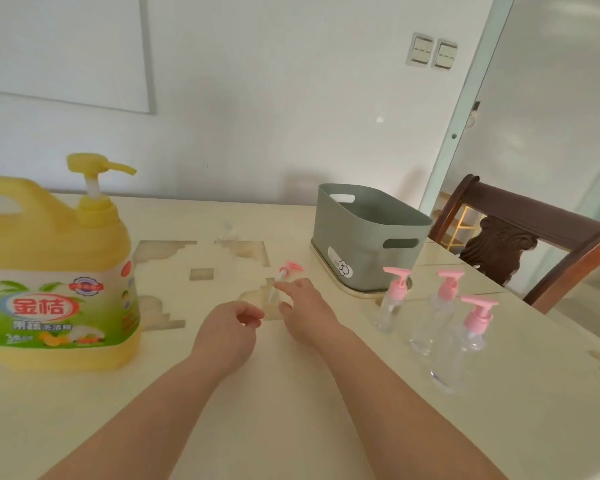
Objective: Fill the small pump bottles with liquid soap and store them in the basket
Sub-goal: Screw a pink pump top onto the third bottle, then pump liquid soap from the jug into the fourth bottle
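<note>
Pink caps top three small clear pump bottles [392,303] [437,313] [465,344], which stand upright in a cluster at 3 o'clock from the hands. Their see-through bodies nearly melt into the cream table [291,410], so I cannot tell how full they are. The grey-green basket [368,237] sits just behind them at 1 o'clock, and its inside is hidden by the near wall.

A loose pink pump head [289,269] lies on the tabletop at 12 o'clock, its pale tube running back toward the hands. Farther off at 11 o'clock is a faint clear shape, perhaps an uncapped bottle [227,233], too washed out to be sure.

The right hand [305,310] reaches forward with forefinger and thumb spread, the fingertip at the tube; whether it touches is unclear. The left hand [232,327] hangs just beside it at 9 o'clock, apart from it, with fingers curled and thumb near forefinger. Blur hides whether anything is pinched there.

The large yellow soap jug [56,271] stands at 9 o'clock, cut off by the left edge. A dark wooden chair [520,244] shows partly at 2 o'clock.
</note>
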Action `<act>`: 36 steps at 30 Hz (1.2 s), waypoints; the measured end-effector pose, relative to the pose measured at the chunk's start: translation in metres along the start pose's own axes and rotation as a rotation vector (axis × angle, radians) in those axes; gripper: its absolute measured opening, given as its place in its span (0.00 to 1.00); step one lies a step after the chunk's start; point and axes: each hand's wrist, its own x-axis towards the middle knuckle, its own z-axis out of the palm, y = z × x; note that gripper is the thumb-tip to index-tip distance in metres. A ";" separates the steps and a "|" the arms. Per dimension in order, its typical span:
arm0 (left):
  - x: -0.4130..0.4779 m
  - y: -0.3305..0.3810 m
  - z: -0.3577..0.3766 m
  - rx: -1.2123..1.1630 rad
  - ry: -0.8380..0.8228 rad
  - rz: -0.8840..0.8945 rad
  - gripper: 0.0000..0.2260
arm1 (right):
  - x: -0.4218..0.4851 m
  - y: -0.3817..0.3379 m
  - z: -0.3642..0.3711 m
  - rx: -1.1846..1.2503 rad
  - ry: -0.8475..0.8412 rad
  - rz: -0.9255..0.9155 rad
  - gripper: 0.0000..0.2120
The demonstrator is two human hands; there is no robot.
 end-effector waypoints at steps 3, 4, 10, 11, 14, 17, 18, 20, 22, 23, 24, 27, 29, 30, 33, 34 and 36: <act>0.006 -0.013 -0.012 0.041 0.038 -0.031 0.15 | 0.020 -0.014 0.018 -0.173 -0.057 -0.022 0.18; 0.007 -0.015 -0.014 0.054 0.042 -0.033 0.15 | 0.022 -0.016 0.021 -0.209 -0.044 -0.012 0.15; 0.010 -0.026 -0.028 0.051 0.090 -0.046 0.12 | 0.013 -0.023 0.018 -0.117 0.089 0.103 0.08; 0.009 -0.026 -0.029 0.054 0.095 -0.041 0.11 | 0.009 -0.022 0.015 -0.140 0.083 0.110 0.07; 0.003 -0.025 -0.030 0.055 0.098 -0.021 0.08 | -0.008 -0.020 0.001 -0.162 0.010 0.122 0.08; -0.004 -0.023 -0.030 0.052 0.093 -0.026 0.05 | -0.023 -0.025 -0.014 -0.176 -0.145 0.140 0.07; -0.006 -0.022 -0.031 0.050 0.095 -0.032 0.04 | -0.026 -0.028 -0.018 -0.182 -0.167 0.143 0.08; -0.012 -0.022 -0.033 0.048 0.098 -0.044 0.03 | -0.029 -0.038 -0.021 -0.189 -0.123 0.141 0.08; -0.016 -0.022 -0.036 0.048 0.097 -0.046 0.05 | -0.026 -0.047 -0.018 -0.203 -0.020 0.131 0.07; -0.019 -0.023 -0.040 0.058 0.099 -0.044 0.05 | -0.023 -0.053 -0.014 -0.214 0.025 0.120 0.08; -0.021 -0.024 -0.042 0.074 0.094 -0.038 0.05 | -0.019 -0.056 -0.010 -0.208 0.059 0.114 0.09; -0.024 -0.029 -0.052 0.105 0.093 -0.040 0.05 | -0.004 -0.066 0.002 -0.090 0.084 0.093 0.11; -0.024 -0.034 -0.059 0.101 0.105 -0.053 0.05 | 0.008 -0.073 0.008 0.039 0.090 0.110 0.11; -0.023 -0.037 -0.063 0.095 0.113 -0.061 0.05 | 0.014 -0.077 0.011 0.093 0.101 0.115 0.14; -0.021 -0.040 -0.069 0.079 0.127 -0.057 0.05 | 0.031 -0.087 0.017 0.223 0.153 0.119 0.29; -0.020 -0.040 -0.070 0.082 0.123 -0.051 0.05 | 0.035 -0.091 0.019 0.265 0.161 0.114 0.31; -0.019 -0.040 -0.070 0.100 0.113 -0.044 0.06 | 0.046 -0.099 0.025 0.355 0.153 0.122 0.34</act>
